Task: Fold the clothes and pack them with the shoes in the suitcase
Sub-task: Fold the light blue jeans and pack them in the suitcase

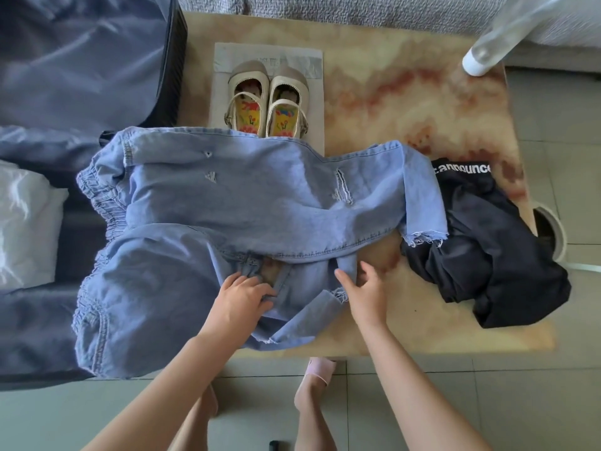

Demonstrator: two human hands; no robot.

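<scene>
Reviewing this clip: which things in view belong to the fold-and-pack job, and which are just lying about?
Job: jeans, gripped by the left hand, right hand open nearby; shoes; black garment; suitcase.
Lying about: paper under the shoes; white-capped cylinder; white-rimmed bin.

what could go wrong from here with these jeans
1. The far edge of the jeans lies over the heels of the shoes, so a pull by the left hand, which grips the denim, may drag or tip them.
2. One frayed leg hem rests against the black garment; lifting that leg could snag it.
3. The waistband end overhangs the table toward the suitcase, so the fold may slide apart.
</scene>
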